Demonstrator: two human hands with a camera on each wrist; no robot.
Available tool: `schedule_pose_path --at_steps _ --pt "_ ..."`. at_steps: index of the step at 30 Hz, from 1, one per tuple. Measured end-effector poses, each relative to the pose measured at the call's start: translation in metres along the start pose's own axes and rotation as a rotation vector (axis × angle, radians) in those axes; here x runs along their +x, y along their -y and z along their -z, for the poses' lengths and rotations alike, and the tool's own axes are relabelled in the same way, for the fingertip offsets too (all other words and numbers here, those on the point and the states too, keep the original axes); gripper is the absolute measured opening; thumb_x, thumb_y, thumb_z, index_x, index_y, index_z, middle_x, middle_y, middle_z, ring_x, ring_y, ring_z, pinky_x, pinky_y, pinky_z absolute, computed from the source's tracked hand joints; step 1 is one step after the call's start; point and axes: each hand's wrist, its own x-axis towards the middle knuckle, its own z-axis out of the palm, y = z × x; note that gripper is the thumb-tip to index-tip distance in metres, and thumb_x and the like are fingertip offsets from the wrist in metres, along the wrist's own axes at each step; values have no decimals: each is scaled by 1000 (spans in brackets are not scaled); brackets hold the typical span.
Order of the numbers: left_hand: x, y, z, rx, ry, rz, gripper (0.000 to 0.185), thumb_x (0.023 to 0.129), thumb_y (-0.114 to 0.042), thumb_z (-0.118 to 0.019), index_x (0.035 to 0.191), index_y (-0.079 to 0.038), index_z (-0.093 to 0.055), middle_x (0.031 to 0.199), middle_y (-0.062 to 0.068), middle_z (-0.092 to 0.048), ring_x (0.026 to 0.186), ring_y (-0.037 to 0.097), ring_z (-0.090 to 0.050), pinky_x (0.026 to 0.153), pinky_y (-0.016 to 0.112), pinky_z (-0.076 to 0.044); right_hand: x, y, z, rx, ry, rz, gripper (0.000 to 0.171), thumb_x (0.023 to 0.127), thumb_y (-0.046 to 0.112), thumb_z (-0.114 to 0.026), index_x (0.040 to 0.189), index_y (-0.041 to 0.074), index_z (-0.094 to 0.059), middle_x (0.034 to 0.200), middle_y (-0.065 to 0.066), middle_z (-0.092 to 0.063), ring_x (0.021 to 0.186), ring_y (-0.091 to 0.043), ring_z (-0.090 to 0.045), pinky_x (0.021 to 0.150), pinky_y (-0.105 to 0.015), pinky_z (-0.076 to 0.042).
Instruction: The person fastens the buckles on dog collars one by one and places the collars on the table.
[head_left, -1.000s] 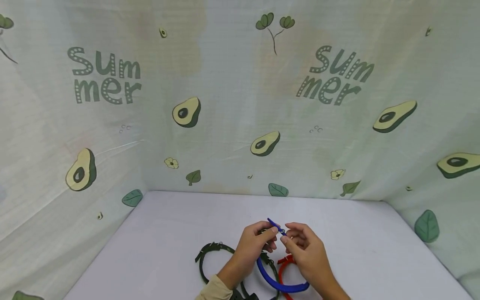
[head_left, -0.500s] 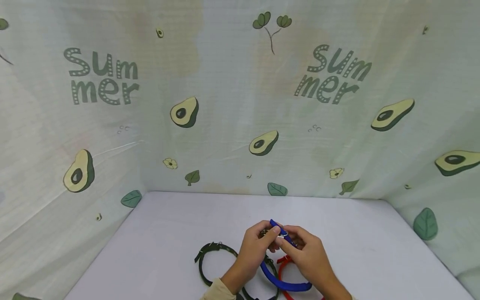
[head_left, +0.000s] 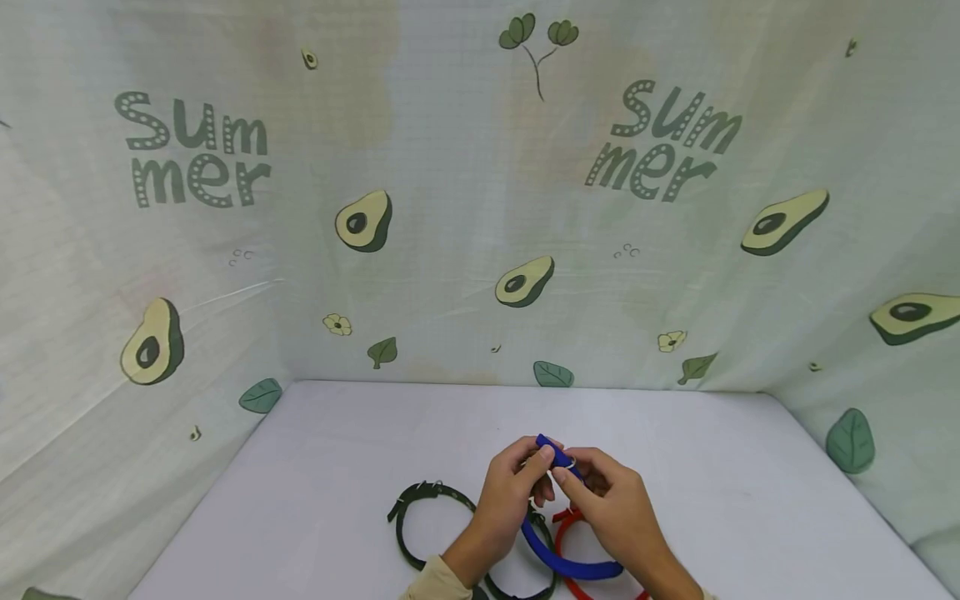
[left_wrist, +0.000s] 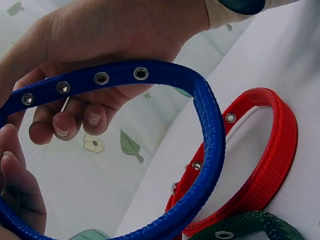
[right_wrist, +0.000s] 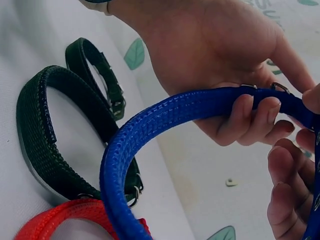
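Both hands hold a blue webbing collar (head_left: pixel 573 569) above the table, its loop hanging below them. My left hand (head_left: pixel 504 492) pinches the upper end between thumb and fingers, and in the right wrist view its fingers curl round the padded strap (right_wrist: pixel 165 110) near a metal buckle (right_wrist: pixel 281 88). Close beside it, my right hand (head_left: pixel 618 504) pinches the strap near a small metal ring (head_left: pixel 570 464). Several metal eyelets (left_wrist: pixel 101 78) run along the strap past the right hand in the left wrist view. Fingers partly hide where the two ends meet.
A red collar (left_wrist: pixel 270 165) lies on the white table (head_left: pixel 337 467) behind the blue loop. Dark green collars (right_wrist: pixel 35 125) lie further left, one a ring (head_left: pixel 402 533) beside the left forearm. A printed cloth (head_left: pixel 450 167) walls the back and sides.
The right hand has closed in from beside the strap and now pinches it. The blue loop has shifted slightly right, while the collars on the table stay put.
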Motion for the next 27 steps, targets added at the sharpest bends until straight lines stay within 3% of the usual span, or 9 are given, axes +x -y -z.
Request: schedule_pose_path --at_steps 16,27 --pt "0 -6 4 -65 -78 12 33 103 -33 -56 119 -5 -64 91 7 -63 67 16 -57 61 24 -51 -2 2 -3 14 12 -60 11 92 13 -72 102 13 -69 72 -2 -61 60 -23 -61 53 -28 -49" --pt "-1 -6 3 -94 -85 -8 32 104 -29 -56 120 -2 -62 93 8 -63 66 15 -57 60 24 -49 -4 0 -7 -5 -22 -28 18 94 10 -70 111 15 -69 74 1 -61 59 -17 -59 55 -27 -50"
